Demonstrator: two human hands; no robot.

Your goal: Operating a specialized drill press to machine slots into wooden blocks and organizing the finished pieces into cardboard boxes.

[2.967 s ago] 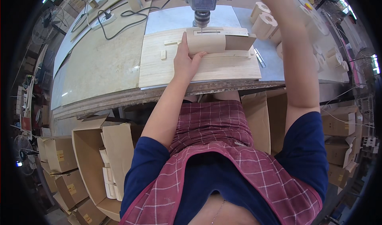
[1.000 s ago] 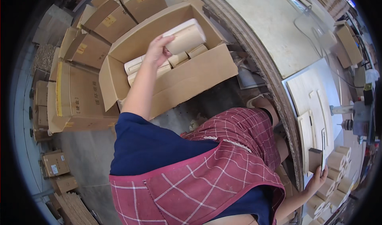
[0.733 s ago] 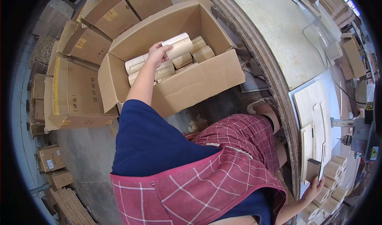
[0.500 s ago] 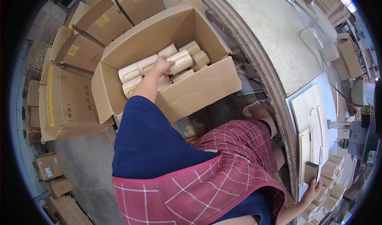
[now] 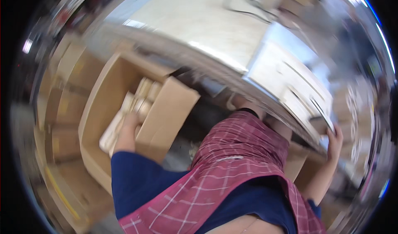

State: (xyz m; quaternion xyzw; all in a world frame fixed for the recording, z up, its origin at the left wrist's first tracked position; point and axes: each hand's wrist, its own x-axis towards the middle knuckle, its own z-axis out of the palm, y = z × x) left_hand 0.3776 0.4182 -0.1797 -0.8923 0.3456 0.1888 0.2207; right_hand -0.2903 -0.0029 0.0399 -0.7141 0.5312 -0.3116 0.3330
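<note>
My left hand [image 5: 129, 124] is down inside an open cardboard box [image 5: 172, 120] at the left, among pale wooden cylinders [image 5: 108, 138]. Motion blur hides its fingers and whether it holds one. My right hand [image 5: 334, 134] is at the right, its fingers closed on the near end of a long narrow wooden jig piece [image 5: 324, 112] with a dark block beside it. That piece lies on a pale wooden board [image 5: 275, 74] at the table edge.
The long worktable [image 5: 186, 12] crosses the top, with dark cables [image 5: 253, 14]. Stacked cartons [image 5: 66, 138] stand along the left. Blurred pale cylinders [image 5: 352, 105] lie at the right. My legs [image 5: 251, 105] are beneath the table edge.
The view has swung toward the table. My left hand lowered a cylinder into the box; whether it still holds it is unclear. My right hand has stayed on the jig piece.
</note>
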